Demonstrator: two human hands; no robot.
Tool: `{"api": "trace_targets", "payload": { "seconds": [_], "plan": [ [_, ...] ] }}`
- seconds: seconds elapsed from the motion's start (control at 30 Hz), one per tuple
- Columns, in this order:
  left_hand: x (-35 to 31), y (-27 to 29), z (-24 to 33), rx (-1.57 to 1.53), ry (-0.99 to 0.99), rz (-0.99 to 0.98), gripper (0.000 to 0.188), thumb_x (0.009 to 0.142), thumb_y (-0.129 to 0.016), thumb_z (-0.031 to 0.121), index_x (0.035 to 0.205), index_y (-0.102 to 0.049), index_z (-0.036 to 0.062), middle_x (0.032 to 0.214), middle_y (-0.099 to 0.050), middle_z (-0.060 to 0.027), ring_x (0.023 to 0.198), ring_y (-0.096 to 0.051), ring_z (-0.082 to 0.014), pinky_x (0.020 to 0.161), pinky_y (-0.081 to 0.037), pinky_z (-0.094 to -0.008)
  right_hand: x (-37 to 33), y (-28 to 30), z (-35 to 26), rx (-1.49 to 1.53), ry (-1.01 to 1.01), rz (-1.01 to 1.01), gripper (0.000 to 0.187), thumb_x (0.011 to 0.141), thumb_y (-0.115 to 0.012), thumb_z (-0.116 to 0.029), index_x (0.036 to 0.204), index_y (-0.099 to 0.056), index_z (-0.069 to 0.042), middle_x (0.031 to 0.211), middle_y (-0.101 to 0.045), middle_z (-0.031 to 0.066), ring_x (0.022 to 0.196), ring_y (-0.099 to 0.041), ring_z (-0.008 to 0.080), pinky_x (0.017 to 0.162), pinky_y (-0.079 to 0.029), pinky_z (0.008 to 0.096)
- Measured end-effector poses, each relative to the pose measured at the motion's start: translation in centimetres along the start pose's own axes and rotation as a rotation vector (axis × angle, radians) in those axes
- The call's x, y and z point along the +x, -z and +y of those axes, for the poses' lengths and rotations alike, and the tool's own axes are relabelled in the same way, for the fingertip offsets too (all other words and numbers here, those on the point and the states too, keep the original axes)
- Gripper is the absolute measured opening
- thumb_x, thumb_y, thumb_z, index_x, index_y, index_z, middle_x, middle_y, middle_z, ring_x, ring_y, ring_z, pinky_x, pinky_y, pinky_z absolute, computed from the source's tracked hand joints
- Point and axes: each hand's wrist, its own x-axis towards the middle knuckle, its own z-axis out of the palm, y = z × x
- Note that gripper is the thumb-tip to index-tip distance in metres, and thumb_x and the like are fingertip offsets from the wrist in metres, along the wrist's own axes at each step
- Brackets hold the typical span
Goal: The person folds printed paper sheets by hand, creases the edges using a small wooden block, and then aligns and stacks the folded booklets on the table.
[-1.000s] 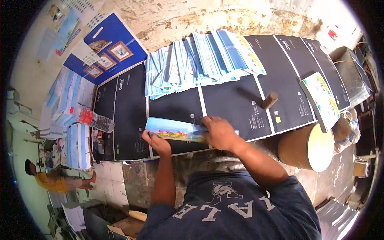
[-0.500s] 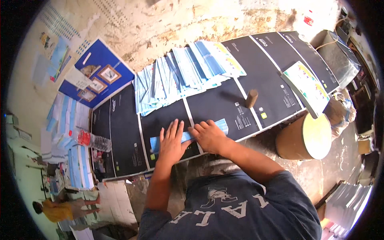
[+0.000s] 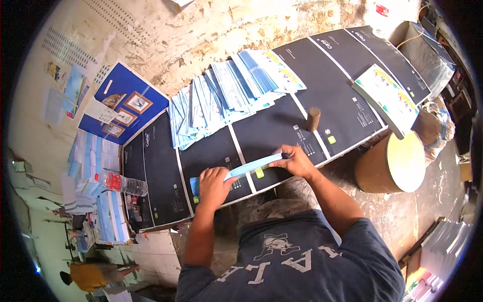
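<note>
A narrow folded strip of light-blue paper [image 3: 255, 165] spans my two hands at the front edge of the black-covered table [image 3: 282, 121]. My right hand [image 3: 296, 161] pinches its right end, which is raised off the surface. Curled over its left part is my left hand [image 3: 214, 186], low at the table; a blue end sticks out beyond those fingers. The undersides of both hands are hidden. Behind them lies a fanned row of folded blue-and-white paper sheets [image 3: 221, 95]. An upright brown cylinder [image 3: 313, 120] stands to the right of the row.
A thick stack of colourful printed sheets [image 3: 385, 95] overhangs the right front edge, above a brown drum [image 3: 367, 168]. At left are a clear plastic bottle [image 3: 128, 184], paper stacks [image 3: 98, 156] and a blue board with pictures [image 3: 118, 100]. A person [image 3: 90, 276] is at lower left.
My right hand has moved right to the strip's end and lifted it. My left hand has turned from lying flat to curling around the strip. The view has shifted slightly.
</note>
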Motion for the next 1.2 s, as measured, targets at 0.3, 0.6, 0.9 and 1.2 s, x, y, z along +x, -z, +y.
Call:
{"api": "trace_targets", "payload": {
  "seconds": [0.3, 0.6, 0.9, 1.2],
  "plan": [
    [-6.1, -0.3, -8.1, -0.556, 0.358, 0.086, 0.027, 0.080, -0.080, 0.014, 0.103, -0.070, 0.0043, 0.099, -0.072, -0.0127, 0.093, -0.069, -0.0249, 0.087, -0.049, -0.0414, 0.7, 0.5, 1.0, 0.070, 0.051, -0.061, 0.016, 0.079, -0.083, -0.008, 0.087, -0.070, -0.002, 0.084, -0.074, 0.0055, 0.079, -0.065, 0.0098, 0.074, -0.051, 0.0286],
    [-7.6, -5.0, -5.9, -1.418, 0.439, 0.377, 0.072, 0.094, -0.062, 0.002, 0.154, -0.022, 0.0070, 0.154, -0.037, -0.0134, 0.140, -0.037, -0.0238, 0.118, -0.024, -0.0388, -0.2, -3.0, 3.9, 0.108, 0.065, 0.008, 0.048, 0.094, -0.068, -0.011, 0.132, -0.040, -0.003, 0.118, -0.059, 0.0142, 0.116, -0.052, 0.0195, 0.100, -0.041, 0.0319],
    [-7.3, 0.3, -8.1, -1.031, 0.467, 0.185, 0.055, 0.081, -0.080, 0.011, 0.132, -0.059, 0.0045, 0.124, -0.066, -0.0123, 0.110, -0.063, -0.0218, 0.096, -0.048, -0.0360, 0.4, -1.7, 5.0, 0.105, 0.016, -0.031, 0.028, 0.091, -0.072, -0.014, 0.111, -0.056, -0.004, 0.101, -0.062, 0.0042, 0.100, -0.054, 0.0143, 0.092, -0.044, 0.0302],
    [-7.2, 0.3, -9.6, -0.206, 0.088, 0.261, 0.027, 0.081, -0.077, 0.031, 0.093, -0.075, 0.0072, 0.088, -0.073, -0.0089, 0.089, -0.067, -0.0280, 0.100, -0.039, -0.0448, 0.5, -1.9, 3.3, 0.123, -0.013, -0.054, 0.020, 0.088, -0.073, -0.007, 0.105, -0.062, -0.004, 0.096, -0.066, 0.0006, 0.094, -0.057, 0.0108, 0.087, -0.046, 0.0278]
  ]
}}
